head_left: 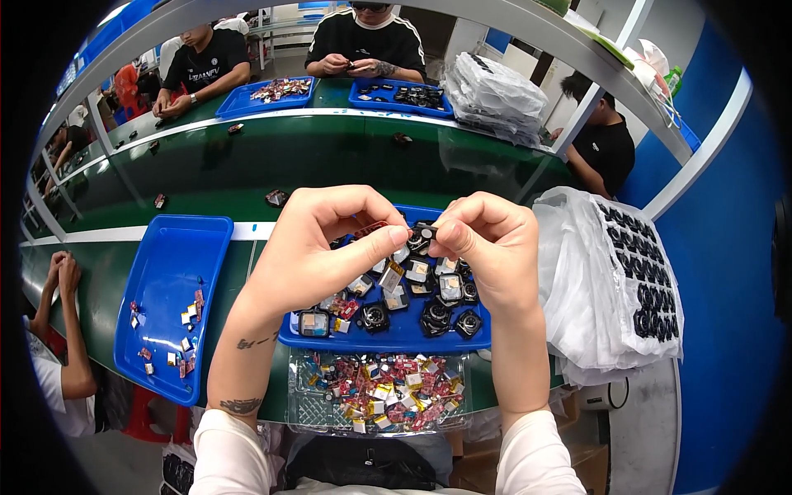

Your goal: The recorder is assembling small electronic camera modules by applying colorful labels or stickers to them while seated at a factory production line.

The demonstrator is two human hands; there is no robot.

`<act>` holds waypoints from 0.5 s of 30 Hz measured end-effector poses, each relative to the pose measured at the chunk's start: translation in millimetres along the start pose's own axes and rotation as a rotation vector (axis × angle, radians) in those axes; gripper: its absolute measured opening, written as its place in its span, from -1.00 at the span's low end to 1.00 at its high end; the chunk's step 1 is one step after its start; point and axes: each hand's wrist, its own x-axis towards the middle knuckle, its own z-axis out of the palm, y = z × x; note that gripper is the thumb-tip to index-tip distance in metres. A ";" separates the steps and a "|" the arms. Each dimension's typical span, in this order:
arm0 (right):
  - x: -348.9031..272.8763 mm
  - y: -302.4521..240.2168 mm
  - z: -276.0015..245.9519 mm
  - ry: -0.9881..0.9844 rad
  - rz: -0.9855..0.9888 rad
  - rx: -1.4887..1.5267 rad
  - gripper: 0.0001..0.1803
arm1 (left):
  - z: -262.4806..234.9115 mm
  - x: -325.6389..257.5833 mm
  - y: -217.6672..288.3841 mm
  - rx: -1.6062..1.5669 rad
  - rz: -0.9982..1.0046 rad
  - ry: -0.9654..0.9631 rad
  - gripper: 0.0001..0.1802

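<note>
Above a blue tray (297, 337), my two hands meet fingertip to fingertip. My left hand (330, 235) pinches a small piece with a thin red edge (371, 228), mostly hidden behind the thumb. In my right hand (495, 243), thumb and forefinger grip a small black watch part (424, 233). Whether the two pieces are joined cannot be made out. Below lie several black watch cases (374, 317), some with white batteries showing. In front of that tray, a clear plastic tray (301, 412) holds loose red circuit boards (404, 365), white batteries and yellow tape.
Left stands another blue tray (169, 247) with a few boards. Stacked bagged sheets of black parts (643, 264) are at the right. A green conveyor belt (330, 165) carries scattered pieces. Co-workers sit across it; another person's hands (62, 271) rest far left. A metal frame (363, 15) crosses overhead.
</note>
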 end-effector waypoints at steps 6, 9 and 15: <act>1.5 10.5 4.9 -0.014 0.070 0.062 -0.76 | 0.5 1.0 -4.8 0.014 -0.038 -0.005 -0.91; 4.7 12.7 3.2 -0.058 0.151 0.106 -0.75 | -1.6 3.6 -4.2 0.059 -0.057 -0.044 -0.91; 8.4 17.7 2.4 0.020 0.141 0.046 -0.81 | -11.1 3.0 0.2 0.124 0.064 -0.128 -0.92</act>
